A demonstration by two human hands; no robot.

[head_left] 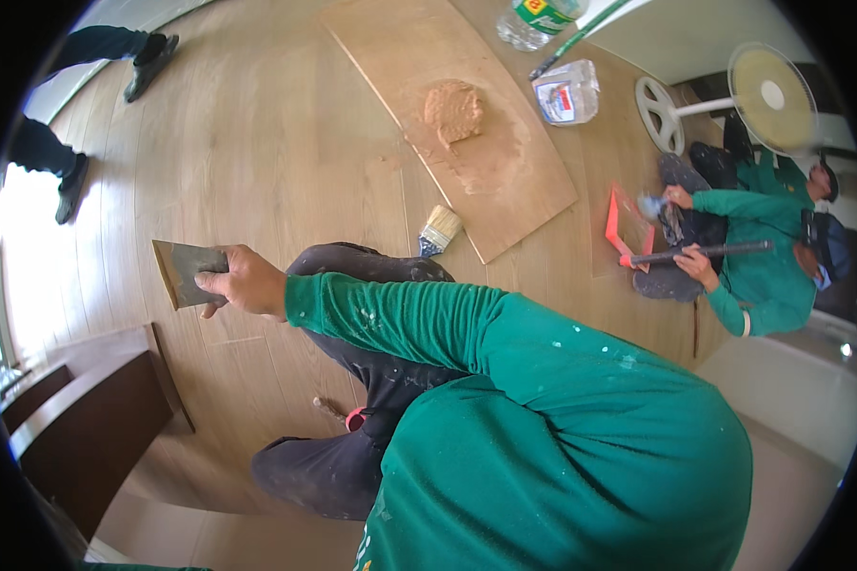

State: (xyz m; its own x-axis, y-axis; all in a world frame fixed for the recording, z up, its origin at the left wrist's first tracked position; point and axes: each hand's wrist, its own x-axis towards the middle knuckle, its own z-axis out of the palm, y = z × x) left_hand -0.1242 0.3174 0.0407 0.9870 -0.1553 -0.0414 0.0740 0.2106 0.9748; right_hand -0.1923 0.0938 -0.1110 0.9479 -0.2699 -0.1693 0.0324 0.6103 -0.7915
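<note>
My right arm, in a paint-specked green sleeve (390, 309), reaches across to the left. In my right hand (248, 281) is a flat grey scraper (189, 271) with a brownish front edge. The thumb lies on its upper face and the fingers curl beneath, held above the wood-look floor. My left hand is out of view. Beyond my bent knees lies a tan board (514, 205) carrying a mound of reddish-brown paste (454, 111), with paste smeared around it. A wide paintbrush (439, 231) with pale bristles rests beside the board's near edge.
A large clear bottle (535, 21) and a cut plastic container (567, 93) stand past the board. At right, a seated co-worker (767, 233) holds a dark pole with a red frame (628, 224), near a fan (773, 95). Dark-brown furniture (95, 438) stands lower left; another person's legs (105, 48) upper left.
</note>
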